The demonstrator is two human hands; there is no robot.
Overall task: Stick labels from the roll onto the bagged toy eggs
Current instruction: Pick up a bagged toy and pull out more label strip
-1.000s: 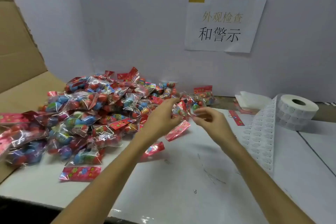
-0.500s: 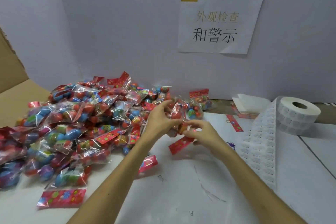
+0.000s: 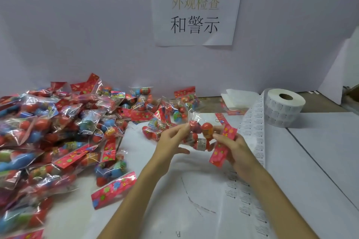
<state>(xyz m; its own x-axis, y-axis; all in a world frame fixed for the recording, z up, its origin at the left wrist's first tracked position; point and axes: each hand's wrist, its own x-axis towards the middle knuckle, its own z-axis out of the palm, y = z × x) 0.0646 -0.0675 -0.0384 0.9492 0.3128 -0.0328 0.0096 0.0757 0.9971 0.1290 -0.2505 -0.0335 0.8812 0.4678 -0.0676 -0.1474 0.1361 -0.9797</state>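
Left hand (image 3: 172, 141), right hand (image 3: 238, 148): fingertip grips on one egg bag (image 3: 205, 131)

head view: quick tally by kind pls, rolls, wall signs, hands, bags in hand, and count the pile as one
roll: 1
wall sign: 1
hands: 2, left hand and right hand
held bag: 1, gripped by both hands
pile: 1, its bags too many and too blurred to count
total: 6

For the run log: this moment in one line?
left hand: pinches egg bag | right hand: holds its red header | label roll: untouched
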